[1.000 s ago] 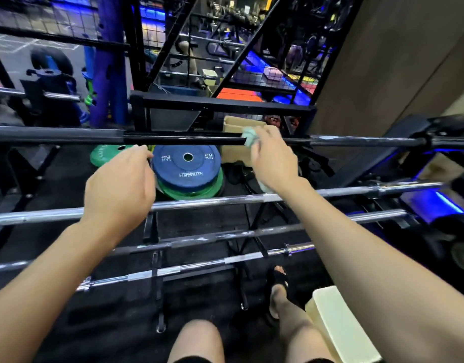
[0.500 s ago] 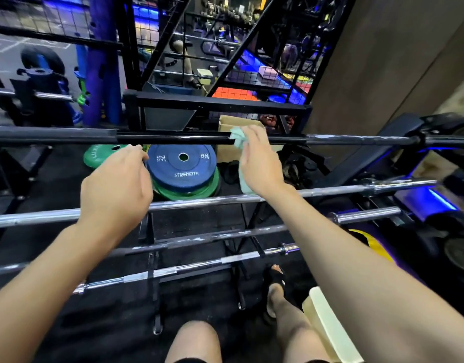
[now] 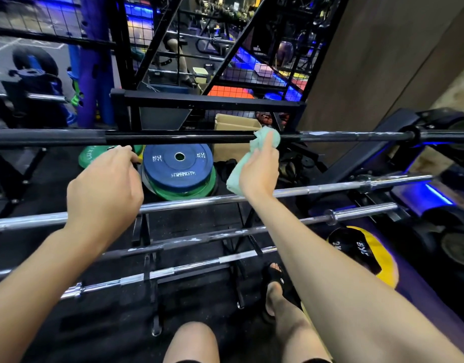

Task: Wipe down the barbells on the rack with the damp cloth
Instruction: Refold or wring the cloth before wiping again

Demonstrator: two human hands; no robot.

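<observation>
Several barbells lie across a low black rack [image 3: 146, 233] in front of me. The top one is a black barbell [image 3: 173, 138]. My right hand [image 3: 261, 170] grips a pale green cloth [image 3: 268, 137], whose upper end is pressed round that bar while the rest hangs below my palm. Below the top bar and above a chrome barbell [image 3: 199, 203], my left hand [image 3: 105, 187] hovers with loosely curled fingers and holds nothing I can see. Lower down lie a scuffed dark barbell [image 3: 199, 238] and another chrome barbell [image 3: 173, 271].
Behind the rack a blue 20 kg plate [image 3: 178, 166] leans on green plates [image 3: 185, 193], beside a cardboard box [image 3: 235, 125]. A black steel frame [image 3: 207, 100] stands beyond. A yellow-black ball [image 3: 367, 255] lies at right. My sandalled foot [image 3: 275, 280] is under the rack.
My right hand has slid the cloth to the right along the top black bar, and more cloth now hangs below the palm. My left hand has barely moved.
</observation>
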